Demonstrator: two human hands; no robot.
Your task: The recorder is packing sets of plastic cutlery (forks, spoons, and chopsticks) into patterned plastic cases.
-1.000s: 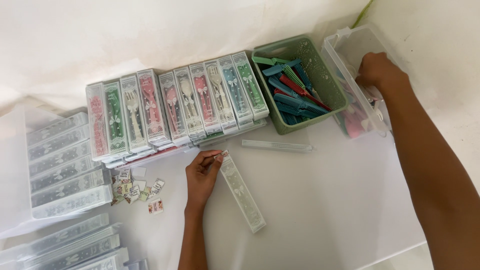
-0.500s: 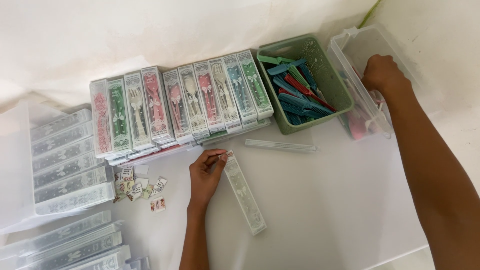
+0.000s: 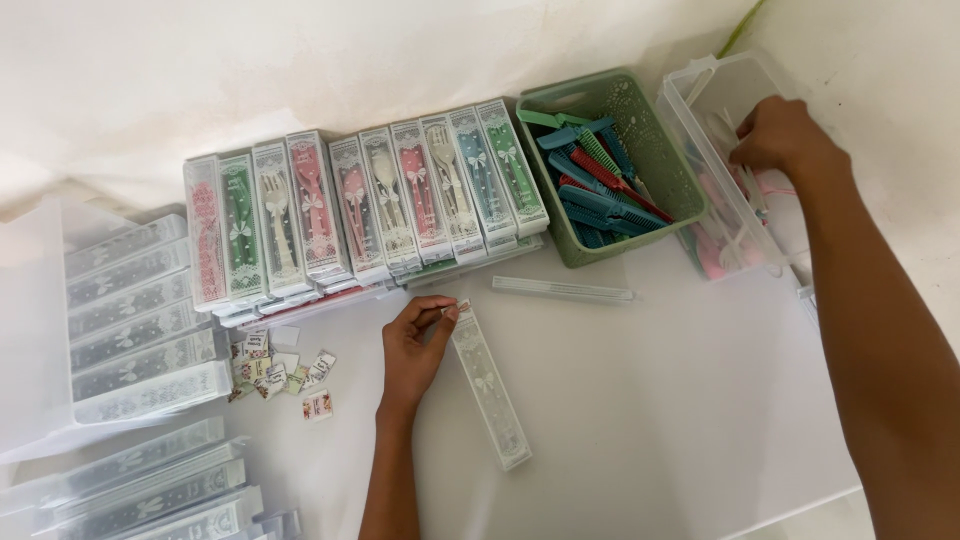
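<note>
Head view: since a second ago little has shifted — right hand [image 3: 785,135] stays inside the clear plastic bin [image 3: 700,105], grip hidden, cannot tell. Left hand [image 3: 415,345] fingers pinched on the top end of a clear cutlery case [image 3: 490,385] lying on the bench [image 3: 650,400]. Filled cases [image 3: 365,210] stand in a row; empty cases [image 3: 135,310] remain stacked at left — partway.

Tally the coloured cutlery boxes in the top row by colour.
Pink boxes: 4
Cream boxes: 3
Green boxes: 2
Blue box: 1
Total: 10, counting the top layer only; more boxes lie partly hidden beneath.
</note>
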